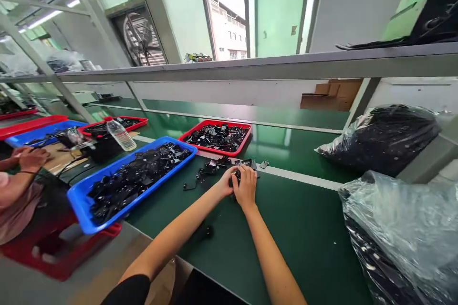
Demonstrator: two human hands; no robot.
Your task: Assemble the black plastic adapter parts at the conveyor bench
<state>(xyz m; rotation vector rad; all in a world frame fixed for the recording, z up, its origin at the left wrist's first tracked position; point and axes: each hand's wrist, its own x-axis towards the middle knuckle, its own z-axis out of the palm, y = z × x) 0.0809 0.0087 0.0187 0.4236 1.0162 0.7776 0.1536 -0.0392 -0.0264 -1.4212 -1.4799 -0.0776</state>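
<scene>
Both my hands meet over the green tabletop [293, 228], closed around one small black plastic part [236, 177]. My left hand [226, 184] grips it from the left, and my right hand [246, 185] curls over it from the right. Fingers cover most of the part, so its exact kind is hidden. Just beyond my hands lies a loose group of black parts [211, 167], one with a thin wire. A small metallic piece [264, 164] rests to their right. Nearer my left forearm is another small black part [209, 231].
A blue tray [80, 200] heaped with black parts stands left, a red tray [246, 140] of parts beyond my hands. Plastic bags [400, 228] of black parts sit right. A shelf [250, 66] crosses above. At left are a bottle [121, 134] and a co-worker's hands [32, 158].
</scene>
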